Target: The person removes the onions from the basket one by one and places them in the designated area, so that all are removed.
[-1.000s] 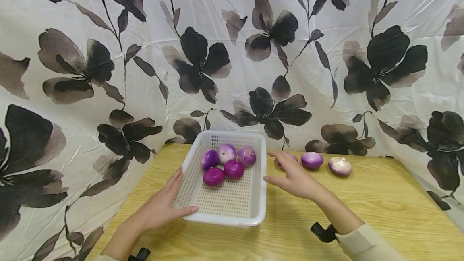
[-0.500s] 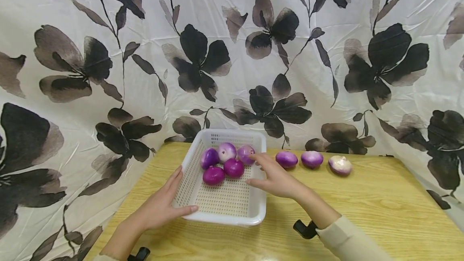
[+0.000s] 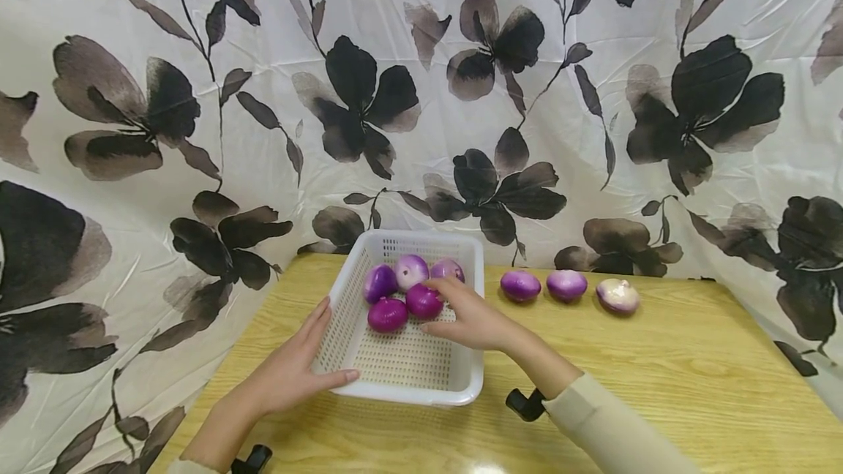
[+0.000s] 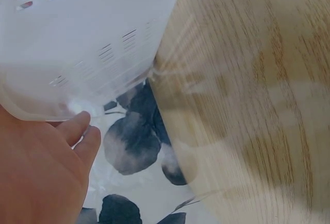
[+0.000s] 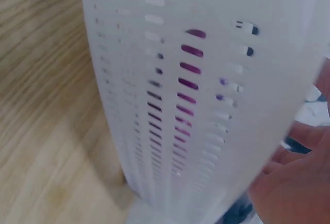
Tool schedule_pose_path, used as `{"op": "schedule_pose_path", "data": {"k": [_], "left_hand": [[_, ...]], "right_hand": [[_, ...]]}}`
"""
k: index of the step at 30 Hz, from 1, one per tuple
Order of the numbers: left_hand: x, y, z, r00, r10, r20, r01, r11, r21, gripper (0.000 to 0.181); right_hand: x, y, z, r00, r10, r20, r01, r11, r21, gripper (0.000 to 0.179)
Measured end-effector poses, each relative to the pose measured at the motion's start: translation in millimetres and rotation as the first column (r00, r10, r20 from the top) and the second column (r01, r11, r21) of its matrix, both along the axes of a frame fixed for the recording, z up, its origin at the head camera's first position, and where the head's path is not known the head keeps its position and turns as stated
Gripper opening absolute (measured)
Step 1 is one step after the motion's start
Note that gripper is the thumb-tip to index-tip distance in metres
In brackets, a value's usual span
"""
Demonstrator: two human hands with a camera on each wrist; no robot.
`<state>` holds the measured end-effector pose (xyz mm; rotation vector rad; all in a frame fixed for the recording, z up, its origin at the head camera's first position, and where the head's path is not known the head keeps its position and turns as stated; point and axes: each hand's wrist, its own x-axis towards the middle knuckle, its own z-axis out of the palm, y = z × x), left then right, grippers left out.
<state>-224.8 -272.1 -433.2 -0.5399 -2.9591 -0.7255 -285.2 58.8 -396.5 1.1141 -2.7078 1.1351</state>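
Several purple red onions lie in the white perforated plastic basket (image 3: 408, 392). In the head view my right hand (image 3: 470, 317) reaches over the basket's right rim, thumb apart from the fingers. Its fingertips are at the right side of a dark magenta onion (image 3: 421, 303), partly covering it. A paler onion (image 3: 448, 269) shows just behind that hand. My left hand (image 3: 290, 371) lies along the basket's left side with straight fingers, its thumb over the front rim. From the right wrist, the basket's slotted wall hides much of my right hand (image 5: 294, 177).
Three more onions stand in a row on the wooden table (image 3: 658, 386) right of the basket: two purple ones (image 3: 520, 287) (image 3: 566, 285) and a pale one (image 3: 617, 296). A flower-patterned cloth (image 3: 421, 130) hangs behind the table.
My right hand has moved left from beside the row of onions, over the basket rim, to the magenta onion. My left hand has stayed on the basket.
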Motion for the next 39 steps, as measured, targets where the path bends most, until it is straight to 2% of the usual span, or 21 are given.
{"op": "schedule_pose_path", "data": {"k": [6, 13, 17, 21, 29, 34, 39], "left_hand": [[-0.5, -1.2, 1.5, 1.0, 0.001, 0.002, -0.001, 1.0, 0.005, 0.123], [-1.8, -2.4, 2.5, 1.0, 0.002, -0.009, -0.002, 1.0, 0.0, 0.123], [-2.1, -3.5, 3.8, 1.0, 0.007, -0.01, -0.007, 1.0, -0.003, 0.123], [-1.8, -4.0, 4.5, 1.0, 0.006, -0.013, -0.006, 1.0, 0.002, 0.123], [-0.7, -3.3, 2.3, 1.0, -0.007, -0.014, 0.007, 1.0, 0.004, 0.123], [-1.3, -1.8, -1.1, 1.0, -0.012, -0.005, 0.012, 1.0, 0.008, 0.123], [-1.6, -2.8, -2.9, 1.0, -0.006, -0.009, 0.006, 1.0, 0.008, 0.124]], "right_hand": [[-8.2, -13.0, -6.2, 0.999, 0.008, 0.044, -0.008, 1.0, -0.001, 0.072], [-18.0, -25.7, -9.9, 0.995, -0.102, 0.006, 0.101, 0.994, 0.044, 0.078], [-26.5, -33.2, -12.2, 0.983, -0.183, -0.011, 0.184, 0.981, 0.059, 0.081], [-34.3, -39.1, -15.8, 0.974, -0.226, -0.019, 0.227, 0.968, 0.107, 0.082], [-40.7, -44.4, -24.6, 0.962, -0.274, 0.003, 0.265, 0.933, 0.243, 0.088], [-41.7, -46.7, -31.1, 0.953, -0.301, 0.032, 0.276, 0.906, 0.322, 0.085], [-44.4, -50.1, -35.0, 0.951, -0.308, 0.027, 0.279, 0.893, 0.354, 0.081]]}}
